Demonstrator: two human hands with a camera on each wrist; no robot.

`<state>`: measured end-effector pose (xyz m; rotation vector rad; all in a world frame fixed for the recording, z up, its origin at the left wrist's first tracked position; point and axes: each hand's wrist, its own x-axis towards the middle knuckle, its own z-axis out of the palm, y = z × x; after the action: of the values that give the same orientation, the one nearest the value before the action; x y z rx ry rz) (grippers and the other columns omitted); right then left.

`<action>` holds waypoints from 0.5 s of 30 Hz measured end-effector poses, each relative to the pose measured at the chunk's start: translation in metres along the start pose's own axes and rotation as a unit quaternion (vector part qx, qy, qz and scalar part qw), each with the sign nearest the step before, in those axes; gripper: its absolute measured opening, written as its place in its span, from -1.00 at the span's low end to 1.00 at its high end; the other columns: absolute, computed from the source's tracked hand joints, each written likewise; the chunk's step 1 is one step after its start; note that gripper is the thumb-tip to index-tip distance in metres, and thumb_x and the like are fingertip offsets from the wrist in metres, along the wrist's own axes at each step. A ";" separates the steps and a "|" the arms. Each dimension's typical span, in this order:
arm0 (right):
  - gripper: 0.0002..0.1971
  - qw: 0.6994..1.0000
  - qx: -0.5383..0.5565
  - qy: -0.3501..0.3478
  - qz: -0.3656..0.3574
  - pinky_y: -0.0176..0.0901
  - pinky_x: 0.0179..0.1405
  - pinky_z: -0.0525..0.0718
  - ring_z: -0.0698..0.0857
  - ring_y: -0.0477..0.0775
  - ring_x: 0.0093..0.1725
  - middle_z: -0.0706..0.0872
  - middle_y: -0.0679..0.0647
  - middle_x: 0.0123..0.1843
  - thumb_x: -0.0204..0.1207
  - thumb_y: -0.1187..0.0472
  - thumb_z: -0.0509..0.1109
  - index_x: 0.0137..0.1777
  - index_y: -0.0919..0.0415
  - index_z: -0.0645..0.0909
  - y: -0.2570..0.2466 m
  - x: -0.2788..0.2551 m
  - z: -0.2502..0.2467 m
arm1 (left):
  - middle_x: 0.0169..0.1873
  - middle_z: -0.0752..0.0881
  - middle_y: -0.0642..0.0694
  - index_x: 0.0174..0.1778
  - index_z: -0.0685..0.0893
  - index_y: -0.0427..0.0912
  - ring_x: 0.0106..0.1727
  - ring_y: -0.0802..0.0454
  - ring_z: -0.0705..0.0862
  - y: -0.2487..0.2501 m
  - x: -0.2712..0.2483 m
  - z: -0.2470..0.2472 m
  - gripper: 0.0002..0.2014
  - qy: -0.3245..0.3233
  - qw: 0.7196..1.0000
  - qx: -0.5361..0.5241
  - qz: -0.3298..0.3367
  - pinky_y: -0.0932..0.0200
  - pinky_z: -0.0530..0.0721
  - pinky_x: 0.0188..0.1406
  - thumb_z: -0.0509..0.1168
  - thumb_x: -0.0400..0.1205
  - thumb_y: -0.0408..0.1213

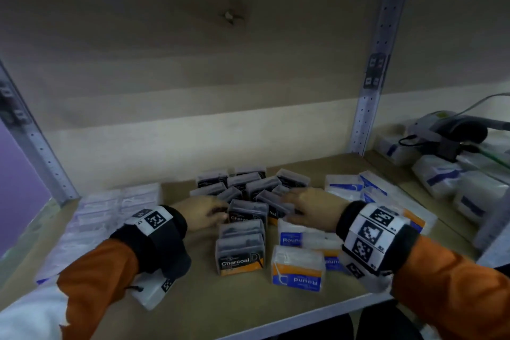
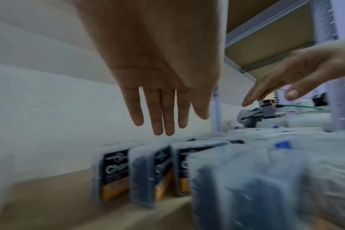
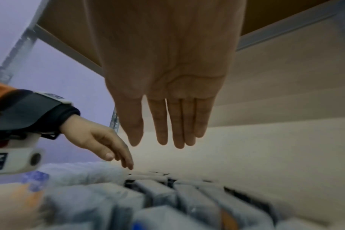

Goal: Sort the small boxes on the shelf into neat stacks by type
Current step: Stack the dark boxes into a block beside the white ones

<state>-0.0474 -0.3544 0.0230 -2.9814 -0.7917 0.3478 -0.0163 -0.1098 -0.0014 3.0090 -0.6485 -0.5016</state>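
Fingers of our left hand (image 2: 163, 74) and right hand (image 3: 167, 80) stretch straight, holding nothing, above the Charcoal boxes (image 1: 248, 196) clustered mid-shelf (image 1: 179, 309), Round boxes (image 1: 298, 268) beside them.

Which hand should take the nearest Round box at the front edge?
Right, probably. The right hand hangs open on the side of the Round box; the left hand, also open, is across the Charcoal boxes.
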 end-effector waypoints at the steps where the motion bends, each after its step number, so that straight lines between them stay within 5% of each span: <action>1: -0.57 1.000 -0.013 -0.007 0.002 -0.10 0.26 0.50 0.55 0.16 0.36 0.51 0.18 0.46 0.67 0.11 0.17 0.49 0.24 0.41 0.002 0.009 -0.007 | 0.50 0.45 -0.10 0.56 0.35 -0.12 0.43 -0.03 0.49 -0.006 0.003 -0.004 -0.56 0.003 1.000 0.003 -0.012 0.20 0.42 0.34 0.02 0.76 -0.10; 11: -0.51 0.998 -0.036 -0.060 0.003 -0.09 0.43 0.37 0.37 0.16 0.51 0.31 0.17 0.58 0.70 0.11 0.13 0.60 0.19 0.22 0.015 0.108 -0.028 | 0.52 0.34 -0.21 0.60 0.24 -0.18 0.48 -0.14 0.42 -0.038 0.048 -0.028 -0.52 0.010 0.994 0.041 -0.103 0.10 0.42 0.38 0.09 0.73 -0.32; 15: -0.52 0.996 -0.055 -0.063 0.001 -0.02 0.42 0.42 0.43 0.22 0.48 0.37 0.24 0.55 0.68 0.14 0.18 0.57 0.27 0.29 0.012 0.137 -0.023 | 0.35 0.57 -0.28 0.43 0.49 -0.28 0.31 -0.20 0.60 -0.044 0.064 -0.022 -0.65 -0.016 0.988 0.066 -0.136 0.06 0.58 0.23 0.12 0.72 -0.33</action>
<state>0.0794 -0.2961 0.0165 -3.0876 -0.8466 0.5136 0.0636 -0.0963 -0.0043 3.2405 -0.2820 -0.5378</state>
